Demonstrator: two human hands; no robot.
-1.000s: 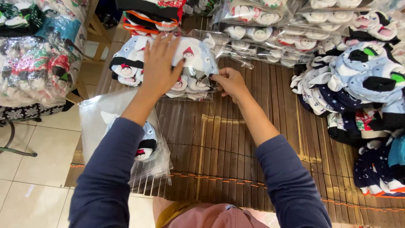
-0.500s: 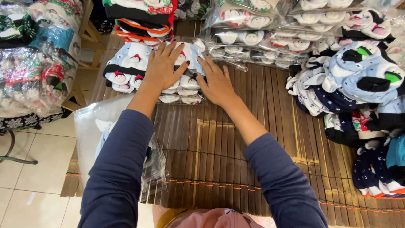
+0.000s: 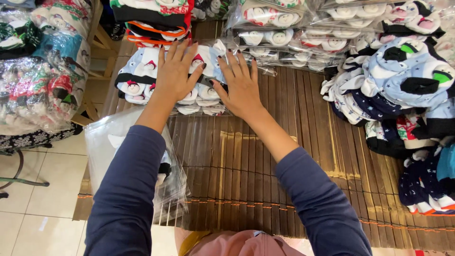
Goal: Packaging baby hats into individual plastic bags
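Table: one slatted bamboo table [image 3: 265, 156].
Hands: two, left hand [image 3: 175, 76] and right hand [image 3: 239, 85], grip apart, pressed flat.
Pressed: one clear sock packet [image 3: 142, 76].

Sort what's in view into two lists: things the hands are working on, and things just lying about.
In hand:
- left hand and right hand, both flat on the clear bag of snowman socks

Lying about:
- bagged pack under the left sleeve
- loose sock pile
- bagged packs behind
- slatted bamboo mat
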